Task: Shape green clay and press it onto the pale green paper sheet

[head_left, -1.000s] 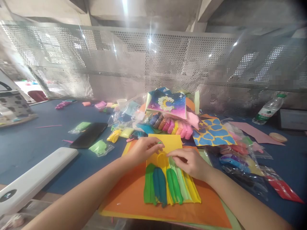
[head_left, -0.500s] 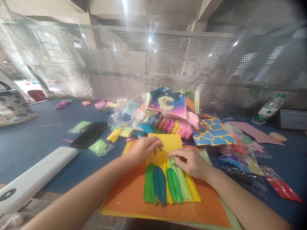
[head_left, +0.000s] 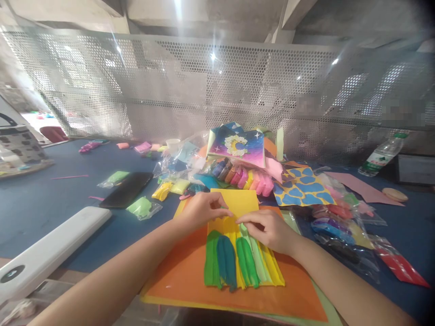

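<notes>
A yellow card (head_left: 239, 203) lies on an orange sheet (head_left: 183, 280) in front of me. Long green, teal and yellow clay strips (head_left: 238, 262) cover its near half. My left hand (head_left: 200, 210) rests on the card's left edge, its fingers pinched together near a small green bit of clay. My right hand (head_left: 267, 231) presses its curled fingers on the top ends of the strips, at a pale green one. The two hands' fingertips are almost touching above the strips.
Behind the card are a painted moon picture (head_left: 238, 147), a row of coloured clay bars (head_left: 243, 178) and a blue-and-yellow patterned sheet (head_left: 302, 190). Bags of clay (head_left: 340, 222) lie right, a black phone (head_left: 126, 190) and white case (head_left: 50, 251) left. A water bottle (head_left: 380, 156) stands far right.
The hands have barely moved. The yellow loop of clay seen between the fingertips a second ago now lies flat on the card.
</notes>
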A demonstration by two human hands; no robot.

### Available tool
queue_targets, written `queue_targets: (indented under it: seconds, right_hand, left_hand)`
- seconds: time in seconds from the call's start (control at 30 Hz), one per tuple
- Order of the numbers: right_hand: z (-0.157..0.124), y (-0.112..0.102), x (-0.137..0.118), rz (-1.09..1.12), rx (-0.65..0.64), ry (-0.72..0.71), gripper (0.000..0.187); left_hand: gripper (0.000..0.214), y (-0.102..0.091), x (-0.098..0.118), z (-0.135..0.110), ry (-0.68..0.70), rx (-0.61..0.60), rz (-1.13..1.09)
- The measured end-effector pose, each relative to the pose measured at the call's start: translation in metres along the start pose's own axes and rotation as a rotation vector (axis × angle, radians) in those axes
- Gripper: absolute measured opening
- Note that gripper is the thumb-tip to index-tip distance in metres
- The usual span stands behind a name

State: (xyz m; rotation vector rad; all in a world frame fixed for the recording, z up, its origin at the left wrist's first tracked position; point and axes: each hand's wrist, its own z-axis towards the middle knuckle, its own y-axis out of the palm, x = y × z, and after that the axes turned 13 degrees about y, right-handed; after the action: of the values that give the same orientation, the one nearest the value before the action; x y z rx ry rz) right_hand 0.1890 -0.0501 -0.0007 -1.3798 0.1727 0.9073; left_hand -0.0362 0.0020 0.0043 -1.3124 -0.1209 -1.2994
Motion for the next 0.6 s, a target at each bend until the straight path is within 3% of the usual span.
queue_targets:
  seconds: [0.2,0.4,0.6]
  right_hand:
    - [0.0002,-0.0015,-0.0008,0.011,-0.007,-0.009,0.028]
    - [0.0001,-0.0025,-0.0018,0.01,0.013,-0.031,0.028]
    - [0.0002,-0.0014,0.0001,-0.011,0.013,-0.035,0.027]
  left_hand:
    - [0.02,-0.0002,0.0064,0.001,0.049,0.031,-0.022]
    - [0.025,-0.0001,0.0058,0.0018,0.097,-0.004,0.033]
    - [0.02,0.0007,-0.001,0.0016,0.036,-0.019,0.053]
